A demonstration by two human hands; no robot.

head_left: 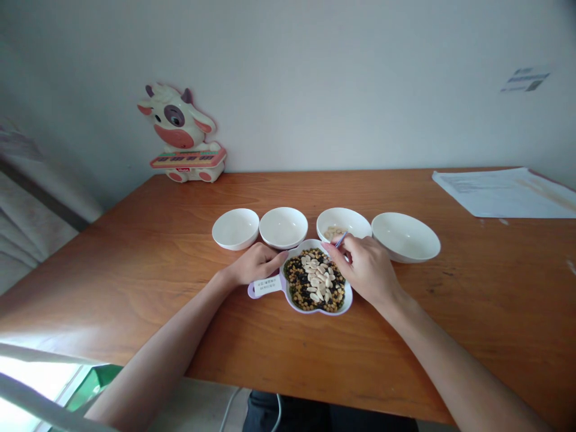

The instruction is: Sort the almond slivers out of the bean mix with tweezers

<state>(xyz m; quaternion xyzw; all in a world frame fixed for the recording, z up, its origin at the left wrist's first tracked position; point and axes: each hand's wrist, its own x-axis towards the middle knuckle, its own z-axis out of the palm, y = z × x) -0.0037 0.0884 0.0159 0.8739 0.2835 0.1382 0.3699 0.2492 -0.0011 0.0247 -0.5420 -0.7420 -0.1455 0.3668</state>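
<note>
Shallow white lobed dish (292, 303) of loose seeds and pale slivers, light and spillable, best held by its flat handle (265, 288), sits centrally near; left hand (256, 264) rests open against it, right hand (365, 270) pinching a slim tool (341, 240).

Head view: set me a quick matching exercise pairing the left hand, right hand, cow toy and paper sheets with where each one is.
Things:
1. Left hand
2. Right hand
3. Cow toy
4. Paper sheets

Places:
A. Lying at the far right of the wooden table
B. Holding a thin tool over the white dish
C. Against the wall behind the table
D. Resting at the dish's left rim

Pairs: 1-D, 2-B, 3-C, 4-A
</note>
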